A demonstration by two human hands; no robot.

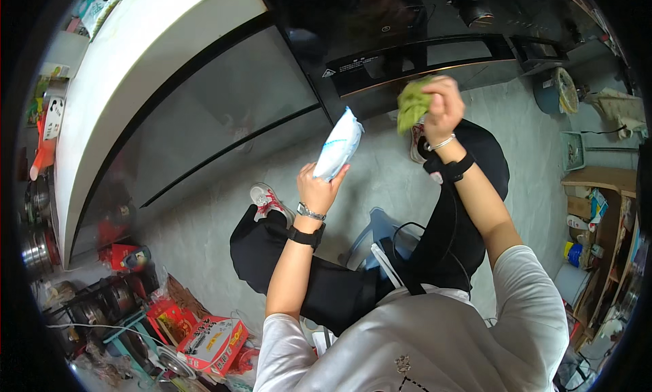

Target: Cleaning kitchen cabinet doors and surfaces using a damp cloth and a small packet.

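Observation:
My left hand [320, 188] grips the lower end of a white and light-blue soft plastic packet [338, 146], held up above the grey floor. Its printing cannot be read. To the right, my right hand [444, 106] pinches a crumpled olive-green cloth [415, 104], which hangs from the fingers in front of the black glossy cabinet front [367, 76]. The two hands are apart, and the cloth does not touch the packet. Part of the right hand is slightly blurred.
A white countertop [153, 50] curves along the left. At lower left stand a red and white box [214, 343] and a rack with pots. A blue plastic stool [384, 229] is between my legs. Wooden shelves [598, 180] and a grey bucket [550, 94] are at right.

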